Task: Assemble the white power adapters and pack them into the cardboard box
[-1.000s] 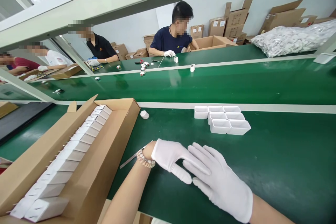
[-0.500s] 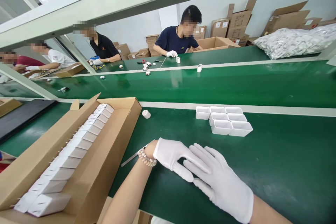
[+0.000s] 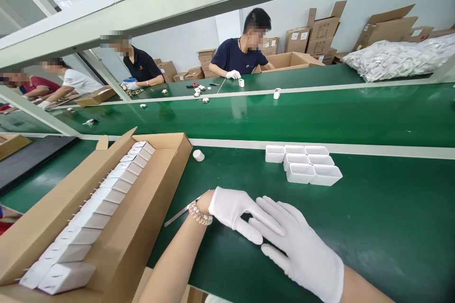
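Note:
Both my hands wear white gloves and rest on the green table [image 3: 391,227]. My right hand [image 3: 302,246] lies flat with fingers spread, its fingertips over my left hand [image 3: 234,212]. The left hand's fingers are stretched out flat and hold nothing; a bead bracelet [image 3: 200,215] circles that wrist. A thin metal strip [image 3: 179,213] lies just behind the left wrist. A cluster of several white open plastic cases [image 3: 305,163] stands beyond my hands. A small white round cap [image 3: 198,155] sits near the box corner.
An open long cardboard box [image 3: 142,208] on my left holds a row of several white boxes [image 3: 95,213]. A green conveyor belt [image 3: 320,113] runs across, carrying a small white part [image 3: 276,93]. Several other people work on its far side. Cartons and a bagged white pile [image 3: 394,59] stand behind.
My hands have stayed where they were. The small white part on the belt has drifted to the right, and the view shifted slightly.

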Motion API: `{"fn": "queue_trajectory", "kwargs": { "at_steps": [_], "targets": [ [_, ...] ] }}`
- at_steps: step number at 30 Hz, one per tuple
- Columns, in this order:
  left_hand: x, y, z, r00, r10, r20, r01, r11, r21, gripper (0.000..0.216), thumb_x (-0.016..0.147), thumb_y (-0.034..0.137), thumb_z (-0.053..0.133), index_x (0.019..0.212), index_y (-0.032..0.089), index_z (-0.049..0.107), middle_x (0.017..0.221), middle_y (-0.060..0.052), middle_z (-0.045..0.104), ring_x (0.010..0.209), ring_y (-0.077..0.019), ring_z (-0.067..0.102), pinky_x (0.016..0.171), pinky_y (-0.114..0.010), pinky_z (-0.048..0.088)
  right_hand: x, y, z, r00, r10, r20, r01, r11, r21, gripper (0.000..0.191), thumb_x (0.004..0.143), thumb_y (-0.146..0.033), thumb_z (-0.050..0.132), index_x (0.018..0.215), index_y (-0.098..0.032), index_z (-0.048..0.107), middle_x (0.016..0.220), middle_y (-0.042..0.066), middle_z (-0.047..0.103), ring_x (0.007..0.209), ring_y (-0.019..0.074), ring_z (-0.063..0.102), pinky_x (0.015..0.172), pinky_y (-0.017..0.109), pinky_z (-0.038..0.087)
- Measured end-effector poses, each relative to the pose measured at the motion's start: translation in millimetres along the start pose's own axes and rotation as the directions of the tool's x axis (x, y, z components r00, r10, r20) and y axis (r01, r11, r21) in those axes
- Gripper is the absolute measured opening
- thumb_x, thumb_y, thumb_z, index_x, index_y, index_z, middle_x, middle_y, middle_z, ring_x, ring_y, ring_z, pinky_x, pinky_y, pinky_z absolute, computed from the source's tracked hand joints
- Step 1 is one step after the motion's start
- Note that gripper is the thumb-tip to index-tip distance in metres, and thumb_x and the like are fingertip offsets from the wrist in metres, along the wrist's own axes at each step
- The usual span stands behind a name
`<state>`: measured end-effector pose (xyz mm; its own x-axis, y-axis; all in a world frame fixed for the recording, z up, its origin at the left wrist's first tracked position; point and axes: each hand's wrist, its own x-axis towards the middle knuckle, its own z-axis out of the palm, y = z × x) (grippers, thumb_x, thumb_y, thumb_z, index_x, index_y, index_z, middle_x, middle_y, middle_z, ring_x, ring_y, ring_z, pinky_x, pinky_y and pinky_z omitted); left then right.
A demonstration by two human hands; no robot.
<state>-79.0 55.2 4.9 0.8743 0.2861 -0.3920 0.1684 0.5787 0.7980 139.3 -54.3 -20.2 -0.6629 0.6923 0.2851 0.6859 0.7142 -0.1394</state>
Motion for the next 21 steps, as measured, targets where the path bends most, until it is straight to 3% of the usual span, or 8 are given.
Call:
{"fn": "queue_trajectory", "kwargs": {
  "at_steps": [3,9,17,21],
  "targets": [
    [1.2,0.8,-0.3,1.0,-0.002,0.0,0.002,1.0,-0.006,0.037,0.046,0.041,0.077,0.081,0.028,0.074,0.066,-0.001,0.069,0.059,-0.0213,0.064,0.042,-0.023,0.041,1.5,-0.9,-0.9,1.0,0.004,0.006,-0.004,1.0,0.013,0.062,0.089,-0.021,0.048,0.146,-0.03,0.024,0.152,0.011,0.028,0.135,0.0338,0.032,0.097,0.055,0.043],
    [3.1,1.8,0.5,1.0,-0.009,-0.005,0.009,1.0,-0.022,0.033,0.051,0.039,0.074,0.083,0.029,0.074,0.066,-0.001,0.069,0.066,-0.024,0.067,0.046,-0.024,0.045,5.3,0.9,-5.1,0.995,0.026,0.097,-0.035,0.994,0.1,0.054,0.093,-0.026,0.042,0.144,-0.034,0.026,0.149,0.003,0.036,0.133,0.0313,0.036,0.099,0.054,0.042],
    [-1.3,4.0,5.1,1.0,-0.009,-0.018,0.008,0.999,-0.039,0.035,0.049,0.04,0.075,0.082,0.028,0.073,0.062,0.0,0.068,0.062,-0.0236,0.067,0.043,-0.024,0.044,4.5,-2.2,-5.0,0.997,0.066,0.037,-0.069,0.994,0.09,0.06,0.086,-0.02,0.05,0.142,-0.031,0.032,0.152,0.012,0.027,0.13,0.0344,0.04,0.092,0.054,0.047],
    [-0.8,5.3,5.3,1.0,-0.009,-0.022,0.008,0.999,-0.046,0.034,0.05,0.043,0.074,0.081,0.029,0.074,0.062,0.001,0.068,0.059,-0.023,0.066,0.042,-0.025,0.045,6.6,-2.5,-8.8,0.996,0.046,0.07,-0.053,0.994,0.1,0.062,0.085,-0.017,0.048,0.142,-0.033,0.031,0.15,0.01,0.033,0.128,0.0323,0.044,0.092,0.054,0.047]
  ]
}}
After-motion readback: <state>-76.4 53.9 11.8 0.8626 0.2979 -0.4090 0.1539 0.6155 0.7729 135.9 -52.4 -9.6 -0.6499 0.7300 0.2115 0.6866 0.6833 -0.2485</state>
